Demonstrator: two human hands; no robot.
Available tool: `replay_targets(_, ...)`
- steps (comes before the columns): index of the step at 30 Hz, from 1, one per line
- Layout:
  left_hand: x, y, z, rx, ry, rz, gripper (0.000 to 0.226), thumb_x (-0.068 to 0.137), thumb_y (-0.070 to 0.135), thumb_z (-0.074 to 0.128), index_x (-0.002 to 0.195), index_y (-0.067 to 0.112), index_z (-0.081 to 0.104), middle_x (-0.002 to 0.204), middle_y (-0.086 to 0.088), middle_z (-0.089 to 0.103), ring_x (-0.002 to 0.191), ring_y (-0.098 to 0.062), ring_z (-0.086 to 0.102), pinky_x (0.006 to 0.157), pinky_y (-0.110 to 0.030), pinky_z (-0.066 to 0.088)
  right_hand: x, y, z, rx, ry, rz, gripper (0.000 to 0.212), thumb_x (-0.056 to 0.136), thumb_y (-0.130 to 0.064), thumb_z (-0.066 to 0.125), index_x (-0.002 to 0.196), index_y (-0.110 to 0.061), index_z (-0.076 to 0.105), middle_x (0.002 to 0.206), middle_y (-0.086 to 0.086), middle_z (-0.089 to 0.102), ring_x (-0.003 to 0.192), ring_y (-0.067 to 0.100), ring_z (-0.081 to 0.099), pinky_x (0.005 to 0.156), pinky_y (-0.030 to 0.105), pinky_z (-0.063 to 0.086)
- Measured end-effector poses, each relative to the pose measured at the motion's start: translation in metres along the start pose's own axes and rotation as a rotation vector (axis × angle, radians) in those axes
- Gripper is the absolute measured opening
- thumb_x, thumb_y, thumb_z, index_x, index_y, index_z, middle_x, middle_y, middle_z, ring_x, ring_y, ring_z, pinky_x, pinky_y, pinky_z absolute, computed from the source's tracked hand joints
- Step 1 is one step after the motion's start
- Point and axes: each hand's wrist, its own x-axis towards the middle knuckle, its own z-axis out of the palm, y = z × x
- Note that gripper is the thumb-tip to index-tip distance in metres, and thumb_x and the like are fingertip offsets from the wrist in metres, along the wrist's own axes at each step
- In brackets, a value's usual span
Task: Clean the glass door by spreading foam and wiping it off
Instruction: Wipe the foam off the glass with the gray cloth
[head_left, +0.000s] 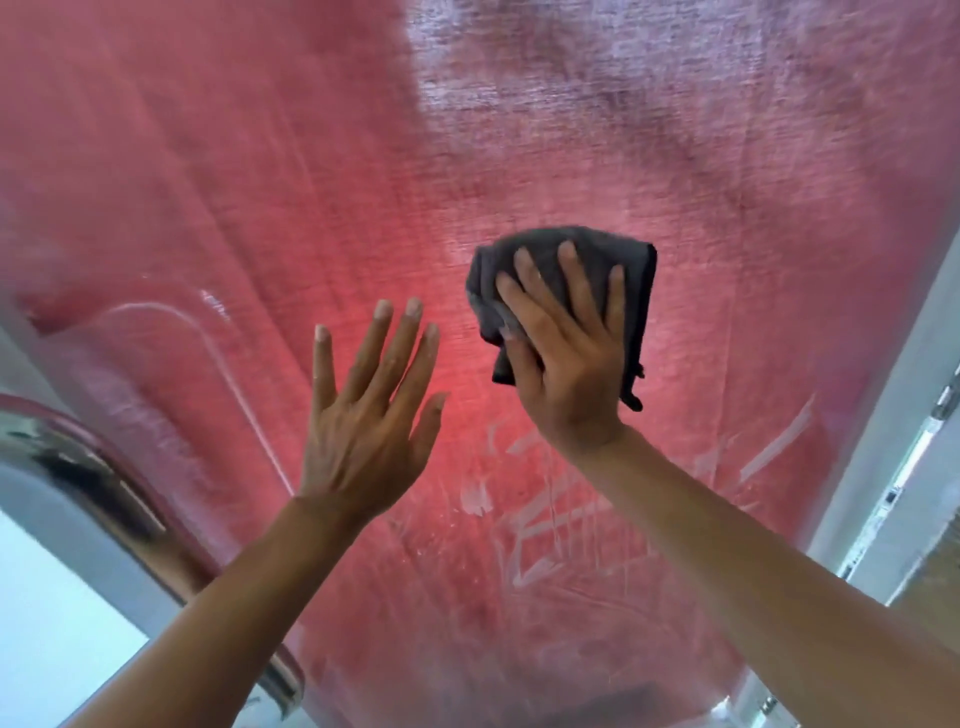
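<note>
both hands spread flat; right hand (569, 358) presses grey cloth (566, 249) on glass door (311, 182); left hand (369, 415) bare

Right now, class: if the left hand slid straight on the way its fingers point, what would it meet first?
The left hand points up the glass door. Only foam-smeared glass lies ahead; the grey cloth sits to the side.

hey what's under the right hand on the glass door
A dark grey cloth lies under the right hand, whose straight fingers press it flat to the foamy glass door. The glass directly beneath the cloth is covered, so foam there cannot be seen.
</note>
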Motion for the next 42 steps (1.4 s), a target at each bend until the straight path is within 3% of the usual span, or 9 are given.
replay_targets(3, -0.004, 0.002, 0.000, -0.004, -0.008, -0.032, 0.060, 0.104, 0.027, 0.056, 0.157, 0.006, 0.036, 0.168, -0.012, 0.024, 0.157, -0.030, 0.017, 0.124, -0.063, 0.006, -0.005, -0.009, 0.003, 0.006, -0.057, -0.076, 0.040, 0.104, -0.027, 0.060, 0.143, -0.017, 0.058, 0.151, 0.002, 0.053, 0.150, 0.029, 0.036, 0.122, 0.060, 0.017)
replay_targets(8, -0.022, 0.006, -0.003, 0.017, -0.041, -0.111, 0.061, 0.104, 0.028, 0.056, 0.157, 0.006, 0.035, 0.168, -0.011, 0.023, 0.158, -0.030, 0.014, 0.124, -0.063, 0.006, -0.049, 0.014, -0.033, -0.016, -0.378, -0.514, 0.046, 0.101, -0.036, 0.066, 0.144, -0.022, 0.058, 0.153, -0.004, 0.050, 0.147, 0.023, 0.042, 0.125, 0.050, 0.017)
replay_targets(12, -0.028, 0.011, -0.001, 0.018, -0.024, -0.183, 0.065, 0.104, 0.029, 0.056, 0.158, 0.005, 0.030, 0.168, -0.012, 0.022, 0.158, -0.030, 0.015, 0.125, -0.062, 0.009, -0.006, 0.006, -0.013, 0.055, -0.337, -0.593, 0.039, 0.106, -0.029, 0.060, 0.144, -0.020, 0.059, 0.155, -0.004, 0.049, 0.148, 0.020, 0.040, 0.124, 0.050, 0.022)
replay_targets(16, -0.046, 0.021, 0.001, 0.073, 0.011, -0.473, 0.079, 0.103, 0.045, 0.050, 0.162, 0.005, 0.015, 0.171, -0.014, 0.007, 0.158, -0.034, 0.010, 0.126, -0.060, 0.007, 0.011, -0.005, -0.005, 0.114, -0.317, -0.624, 0.031, 0.106, -0.022, 0.060, 0.136, -0.019, 0.066, 0.151, -0.004, 0.053, 0.145, 0.021, 0.045, 0.123, 0.049, 0.026)
replay_targets(20, -0.079, 0.039, 0.000, 0.086, -0.034, -0.653, 0.090, 0.100, 0.057, 0.049, 0.163, 0.009, 0.005, 0.170, -0.018, 0.006, 0.159, -0.034, 0.006, 0.125, -0.063, 0.011, 0.013, 0.012, -0.015, 0.138, -0.401, -0.806, 0.026, 0.106, -0.015, 0.058, 0.128, -0.019, 0.071, 0.150, -0.004, 0.055, 0.145, 0.021, 0.045, 0.121, 0.051, 0.032)
replay_targets(27, -0.098, 0.046, -0.002, 0.093, -0.085, -0.718, 0.101, 0.095, 0.063, 0.056, 0.163, 0.006, 0.007, 0.172, -0.016, 0.004, 0.158, -0.035, 0.007, 0.125, -0.061, 0.015, 0.014, -0.028, 0.007, 0.236, -0.335, -0.643, 0.026, 0.107, -0.013, 0.056, 0.127, -0.016, 0.071, 0.149, -0.002, 0.056, 0.145, 0.023, 0.045, 0.125, 0.052, 0.022)
replay_targets(32, -0.098, 0.046, -0.006, 0.115, -0.118, -0.713, 0.102, 0.093, 0.060, 0.061, 0.162, 0.004, 0.011, 0.171, -0.016, 0.006, 0.159, -0.033, 0.009, 0.125, -0.061, 0.019, -0.006, -0.019, -0.005, 0.202, -0.537, -0.941, 0.027, 0.106, -0.013, 0.053, 0.128, -0.015, 0.070, 0.151, 0.000, 0.055, 0.148, 0.027, 0.041, 0.125, 0.054, 0.024)
replay_targets(38, -0.093, 0.049, -0.011, 0.095, -0.115, -0.730, 0.096, 0.097, 0.060, 0.056, 0.162, 0.002, 0.017, 0.171, -0.018, 0.010, 0.159, -0.033, 0.009, 0.125, -0.059, 0.019, 0.014, -0.051, 0.019, 0.240, -0.324, -0.602, 0.025, 0.107, -0.013, 0.055, 0.126, -0.015, 0.071, 0.149, -0.001, 0.057, 0.146, 0.026, 0.044, 0.125, 0.056, 0.019)
replay_targets(42, -0.093, 0.049, -0.016, 0.109, -0.108, -0.734, 0.093, 0.098, 0.059, 0.057, 0.160, -0.001, 0.022, 0.170, -0.018, 0.015, 0.158, -0.031, 0.014, 0.124, -0.058, 0.024, -0.006, -0.038, 0.007, 0.201, -0.469, -0.867, 0.027, 0.106, -0.015, 0.056, 0.130, -0.017, 0.069, 0.151, -0.001, 0.054, 0.148, 0.026, 0.041, 0.126, 0.054, 0.020)
